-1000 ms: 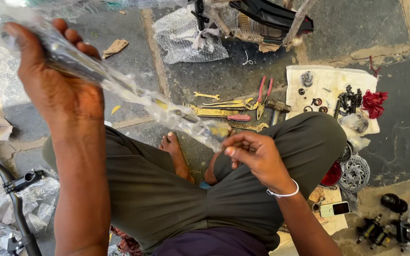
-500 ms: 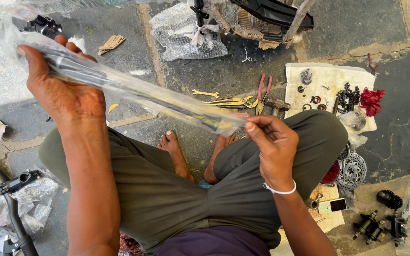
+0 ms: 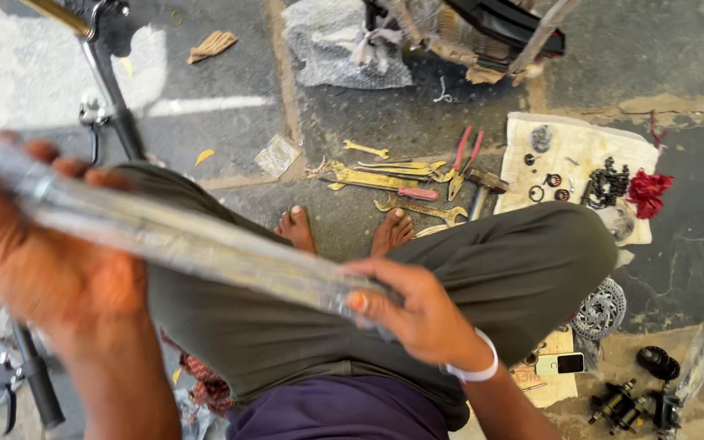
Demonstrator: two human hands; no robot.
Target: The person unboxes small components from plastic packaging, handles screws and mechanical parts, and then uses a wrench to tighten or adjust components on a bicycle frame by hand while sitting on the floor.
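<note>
I sit cross-legged on a stone floor and hold a long thin part wrapped in clear plastic (image 3: 205,244) across my lap. My left hand (image 3: 42,261) grips its left end, close to the camera and blurred. My right hand (image 3: 417,314), with a white band at the wrist, pinches the right end of the wrapped part above my right knee. What lies inside the plastic is too blurred to make out beyond a long grey shape.
Several brass-coloured wrenches (image 3: 368,175), red-handled pliers (image 3: 464,155) and a hammer (image 3: 482,187) lie ahead of my feet. A white cloth (image 3: 580,155) holds small rings and a chain. A sprocket (image 3: 600,310), a phone (image 3: 560,364) and black parts (image 3: 629,399) lie right. A handlebar (image 3: 107,81) stands left.
Both hands have drawn the wrapped part closer to the camera and lower over my lap. The right hand slid to its end. The view has dropped toward my knees.
</note>
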